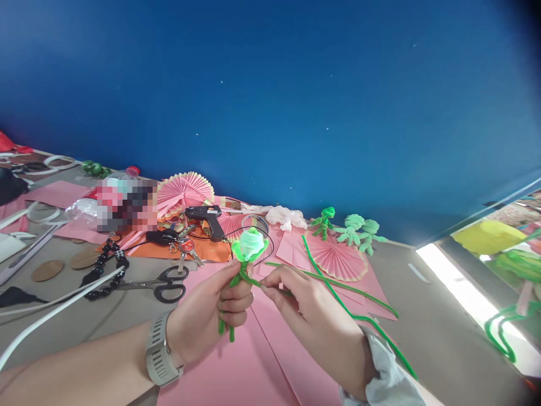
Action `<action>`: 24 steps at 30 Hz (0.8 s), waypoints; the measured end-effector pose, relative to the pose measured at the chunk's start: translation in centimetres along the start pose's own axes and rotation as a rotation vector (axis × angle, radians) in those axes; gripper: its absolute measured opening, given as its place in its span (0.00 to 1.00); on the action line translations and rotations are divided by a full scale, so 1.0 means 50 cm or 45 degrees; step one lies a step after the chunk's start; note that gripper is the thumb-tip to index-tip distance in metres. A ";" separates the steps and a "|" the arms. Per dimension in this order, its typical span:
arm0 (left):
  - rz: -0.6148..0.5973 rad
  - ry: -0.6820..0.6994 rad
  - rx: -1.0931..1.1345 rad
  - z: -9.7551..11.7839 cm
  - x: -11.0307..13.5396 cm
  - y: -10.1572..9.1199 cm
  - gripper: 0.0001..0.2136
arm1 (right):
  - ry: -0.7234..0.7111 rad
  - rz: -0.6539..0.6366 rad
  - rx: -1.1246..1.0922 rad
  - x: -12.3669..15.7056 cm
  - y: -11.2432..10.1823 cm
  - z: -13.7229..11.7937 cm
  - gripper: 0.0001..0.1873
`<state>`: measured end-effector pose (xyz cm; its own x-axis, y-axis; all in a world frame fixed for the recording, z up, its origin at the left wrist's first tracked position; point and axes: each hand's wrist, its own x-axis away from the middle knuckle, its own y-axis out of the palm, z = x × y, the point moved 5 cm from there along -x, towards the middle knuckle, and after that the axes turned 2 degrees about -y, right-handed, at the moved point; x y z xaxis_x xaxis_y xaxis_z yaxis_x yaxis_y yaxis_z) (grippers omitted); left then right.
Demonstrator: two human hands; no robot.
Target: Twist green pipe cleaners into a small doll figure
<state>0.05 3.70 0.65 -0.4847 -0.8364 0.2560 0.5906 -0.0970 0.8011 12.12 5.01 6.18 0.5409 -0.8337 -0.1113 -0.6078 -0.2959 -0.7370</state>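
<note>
My left hand [222,304] is closed around the green stem of a pipe-cleaner flower [251,245], which it holds upright. The flower has a pale mint head with brighter green leaves beneath it, and two stem ends poke out below my fist. Between thumb and forefinger, my right hand [304,313] pinches a green pipe cleaner [252,280] that reaches to the stem; part of it is hidden by my fingers. Another long green pipe cleaner [380,330] lies bent on the table, to the right of my right hand. Pink paper [220,372] lies beneath both hands.
Left of my hands are black scissors [169,285], keys [186,251], a black beaded strap [103,268] and a white cable [46,321]. A glue gun [209,219] lies behind. Pink paper fans [340,259] and finished-looking green pipe-cleaner figures [325,223] stand near the blue wall [270,101].
</note>
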 end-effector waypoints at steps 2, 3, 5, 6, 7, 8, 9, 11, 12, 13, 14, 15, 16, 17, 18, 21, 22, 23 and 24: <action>-0.059 -0.043 -0.001 -0.001 0.002 0.003 0.12 | 0.063 -0.038 -0.040 -0.011 -0.006 0.016 0.06; -0.097 -0.085 -0.030 -0.004 0.003 0.006 0.12 | 0.086 -0.084 -0.073 -0.016 -0.007 0.025 0.07; -0.163 -0.187 -0.170 -0.012 0.005 0.010 0.12 | 0.109 -0.213 -0.158 -0.025 -0.005 0.044 0.07; -0.179 -0.226 -0.279 -0.016 0.006 0.011 0.12 | 0.115 -0.294 -0.204 -0.028 -0.002 0.053 0.06; -0.183 -0.248 -0.402 -0.019 0.006 0.012 0.11 | 0.121 -0.369 -0.246 -0.030 0.002 0.061 0.05; -0.179 -0.252 -0.521 -0.019 0.006 0.012 0.11 | 0.130 -0.430 -0.276 -0.031 0.005 0.070 0.04; -0.163 -0.235 -0.623 -0.017 0.006 0.012 0.10 | 0.135 -0.477 -0.295 -0.031 0.008 0.077 0.04; -0.116 -0.188 -0.743 -0.011 0.004 0.011 0.10 | 0.111 -0.518 -0.321 -0.031 0.010 0.084 0.05; -0.090 -0.171 -0.767 -0.007 0.002 0.010 0.09 | 0.087 -0.518 -0.333 -0.032 0.010 0.085 0.05; -0.064 -0.159 -0.780 -0.004 0.001 0.009 0.09 | 0.062 -0.516 -0.345 -0.032 0.009 0.084 0.06; -0.040 -0.151 -0.782 -0.002 -0.001 0.006 0.09 | 0.045 -0.519 -0.352 -0.033 0.008 0.082 0.07; -0.023 -0.153 -0.777 0.000 -0.003 0.004 0.09 | 0.037 -0.518 -0.351 -0.033 0.006 0.080 0.07; -0.015 -0.167 -0.767 -0.001 -0.004 0.001 0.10 | 0.033 -0.513 -0.347 -0.034 0.003 0.079 0.07; -0.014 -0.190 -0.753 -0.002 -0.006 -0.001 0.11 | 0.034 -0.513 -0.342 -0.035 0.001 0.078 0.07; -0.019 -0.216 -0.737 -0.004 -0.007 -0.003 0.11 | 0.038 -0.522 -0.336 -0.036 -0.001 0.078 0.07; -0.118 -0.305 -0.702 -0.015 -0.006 -0.003 0.12 | 0.053 -0.610 -0.339 -0.037 -0.001 0.086 0.05; -0.174 -0.333 -0.708 -0.020 -0.004 -0.001 0.12 | 0.054 -0.656 -0.346 -0.037 0.002 0.090 0.04; -0.236 -0.372 -0.730 -0.027 -0.002 0.000 0.13 | 0.053 -0.703 -0.355 -0.036 0.006 0.095 0.04; -0.293 -0.419 -0.769 -0.035 0.002 0.001 0.14 | 0.048 -0.753 -0.370 -0.035 0.012 0.100 0.03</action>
<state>1.18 2.67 -0.24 -0.7526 -0.5626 0.3423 0.6574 -0.6120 0.4397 13.72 8.59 2.60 0.8142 -0.5061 0.2846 -0.3494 -0.8186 -0.4559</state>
